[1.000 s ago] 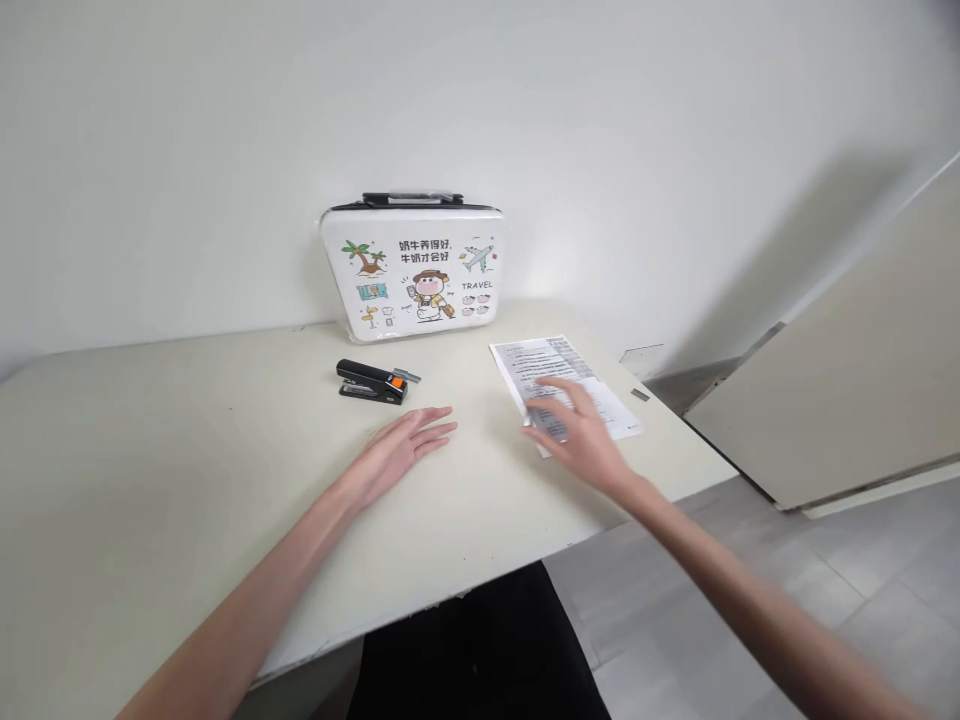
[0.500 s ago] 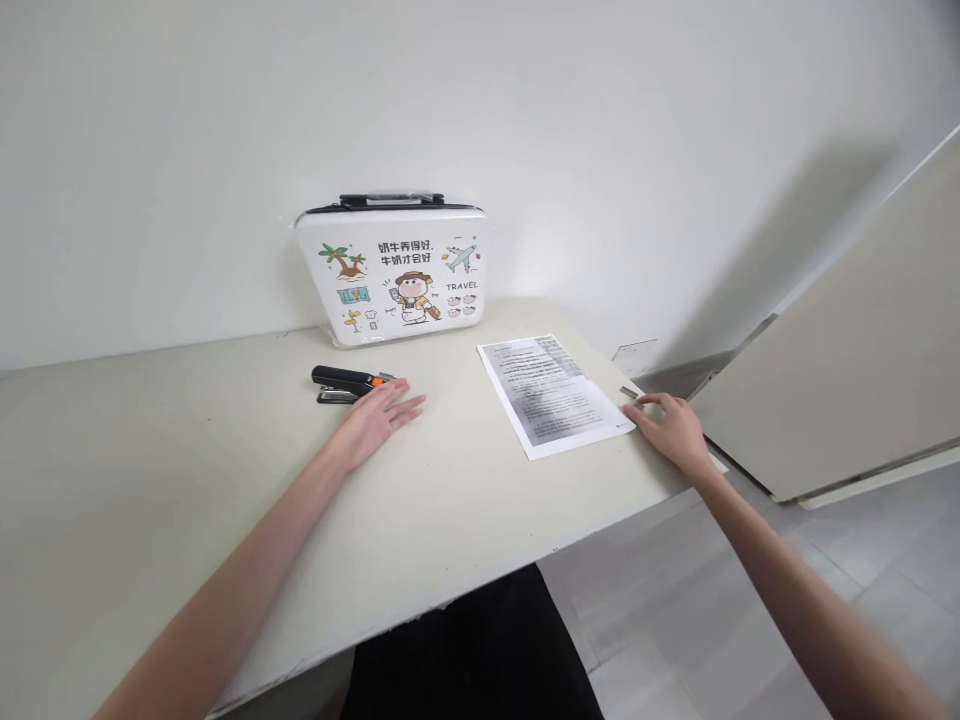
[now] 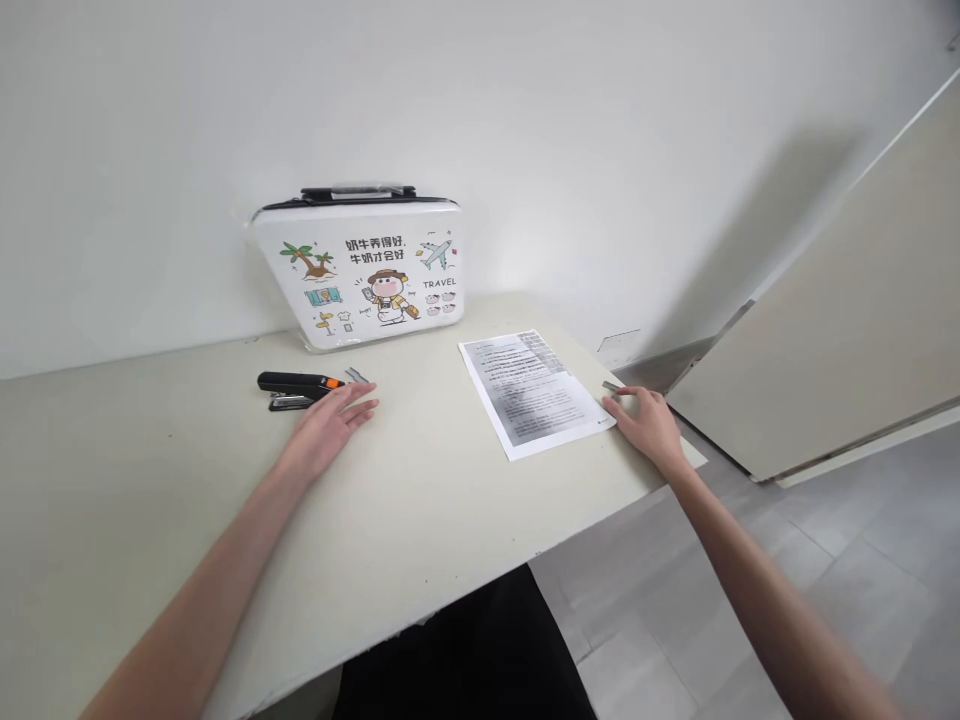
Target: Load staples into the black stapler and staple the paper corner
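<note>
My left hand (image 3: 326, 428) lies flat and open on the cream table (image 3: 150, 480), fingertips just short of a black stapler (image 3: 296, 386) with an orange part. My right hand (image 3: 646, 422) rests at the table's right edge, fingers curled down over a small grey metal strip (image 3: 611, 387) beside a printed sheet of paper (image 3: 531, 390). The strip's end shows past my fingertips; I cannot see whether the fingers grip it.
A white carry case (image 3: 364, 268) with cartoon travel pictures and a black handle stands against the wall at the back. A beige door panel (image 3: 847, 330) angles in at the right. Grey floor tiles (image 3: 750, 620) lie below the table edge.
My right hand left the paper and moved right to the metal strip at the table edge. My left hand reached up beside the stapler. The view has shifted rightward.
</note>
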### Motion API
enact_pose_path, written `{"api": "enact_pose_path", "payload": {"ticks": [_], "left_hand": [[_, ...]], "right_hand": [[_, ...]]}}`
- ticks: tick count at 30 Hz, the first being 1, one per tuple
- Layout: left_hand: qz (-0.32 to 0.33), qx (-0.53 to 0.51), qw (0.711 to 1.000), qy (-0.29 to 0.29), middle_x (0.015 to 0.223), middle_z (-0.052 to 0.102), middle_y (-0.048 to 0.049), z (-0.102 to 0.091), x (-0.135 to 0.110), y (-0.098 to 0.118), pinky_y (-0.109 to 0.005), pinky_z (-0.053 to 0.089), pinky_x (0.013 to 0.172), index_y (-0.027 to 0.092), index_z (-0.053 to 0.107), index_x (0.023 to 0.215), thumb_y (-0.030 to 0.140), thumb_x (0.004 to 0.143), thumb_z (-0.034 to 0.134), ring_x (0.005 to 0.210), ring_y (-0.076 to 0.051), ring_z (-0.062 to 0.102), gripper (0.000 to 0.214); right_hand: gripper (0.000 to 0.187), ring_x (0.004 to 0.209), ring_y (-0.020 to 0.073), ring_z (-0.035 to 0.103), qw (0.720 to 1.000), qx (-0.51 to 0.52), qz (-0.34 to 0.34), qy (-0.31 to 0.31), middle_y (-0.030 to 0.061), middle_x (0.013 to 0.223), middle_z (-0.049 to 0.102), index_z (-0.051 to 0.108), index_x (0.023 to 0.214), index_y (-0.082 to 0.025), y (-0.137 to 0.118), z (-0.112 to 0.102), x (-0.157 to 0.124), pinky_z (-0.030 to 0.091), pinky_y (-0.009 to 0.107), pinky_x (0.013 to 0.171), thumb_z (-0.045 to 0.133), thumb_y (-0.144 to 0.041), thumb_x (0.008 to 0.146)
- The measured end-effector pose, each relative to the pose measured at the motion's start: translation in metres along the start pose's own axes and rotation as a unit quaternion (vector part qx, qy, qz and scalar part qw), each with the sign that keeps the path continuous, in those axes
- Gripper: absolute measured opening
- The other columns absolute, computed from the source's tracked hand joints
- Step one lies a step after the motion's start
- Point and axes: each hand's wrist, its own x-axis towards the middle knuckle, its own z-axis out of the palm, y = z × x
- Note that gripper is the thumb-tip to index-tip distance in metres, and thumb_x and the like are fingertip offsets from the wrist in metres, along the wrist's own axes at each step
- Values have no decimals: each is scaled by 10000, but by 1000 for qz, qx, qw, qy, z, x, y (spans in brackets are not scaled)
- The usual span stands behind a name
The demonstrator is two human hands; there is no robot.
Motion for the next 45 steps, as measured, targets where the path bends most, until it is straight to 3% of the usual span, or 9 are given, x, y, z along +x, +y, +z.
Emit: {"api": "enact_pose_path", "payload": {"ticks": [5,8,10,16,20,28,34,39,45], "left_hand": [[72,150,986,5,921,704,-54,10,-35,-1,-284,510,772,195,740,889,497,812,810,788,-178,608,319],[70,370,926,-36,706,557,13,13,-77,3,-250,404,634,218,645,780,531,903,693,668,-156,479,340],[50,454,887,-67,691,480,24,8,-108,6,-246,346,588,218,534,703,557,905,657,648,-152,413,413],[19,521,853,-15,708,309,17,-35,-194,14,-265,322,558,241,310,701,635,872,597,652,-176,326,517],[34,526,848,54,712,235,17,-54,-228,14,-289,298,564,240,221,695,638,888,559,636,-173,289,556],[29,507,856,100,703,165,34,-38,-232,12,-282,218,594,235,153,698,561,878,559,663,-160,182,551],[14,522,841,142,721,167,18,-49,-226,2,-270,250,607,213,160,701,611,855,555,674,-175,218,581],[-11,552,819,155,672,227,11,-53,-219,0,-263,311,586,198,199,656,610,791,620,642,-174,285,604],[-10,546,815,194,684,230,10,-45,-220,0,-260,302,612,200,195,695,559,835,605,656,-175,290,563]], "right_hand": [[557,1271,360,577,994,71,-46,69,206,1265,681,652,1236,-158,5,4,-4,439,497,1097,569,-603,910],[529,1247,359,585,991,91,-62,81,214,1261,677,624,1252,-145,7,5,-10,442,504,1095,542,-561,935],[493,1239,362,582,989,102,-64,84,219,1262,669,618,1254,-143,7,5,-13,441,520,1091,521,-512,942],[393,1231,321,592,986,129,-68,80,193,1256,678,637,1216,-170,8,2,-19,451,484,1081,454,-297,891],[364,1177,309,608,985,139,-65,72,174,1190,698,662,1129,-182,7,0,-21,464,469,1051,452,-272,846],[336,1130,323,638,985,155,-48,54,173,1200,706,680,1088,-183,-1,-9,-29,466,479,1027,495,-307,837],[325,1148,339,647,985,160,-36,56,154,1231,716,683,1130,-212,2,-11,-32,480,470,988,541,-388,896],[341,1225,377,611,987,129,-79,47,169,1269,668,667,1179,-245,0,-14,-34,495,534,1009,545,-459,944],[459,1461,446,437,980,93,-173,-8,152,1545,496,593,1384,-329,-10,-15,-44,563,638,965,559,-557,987]]}}
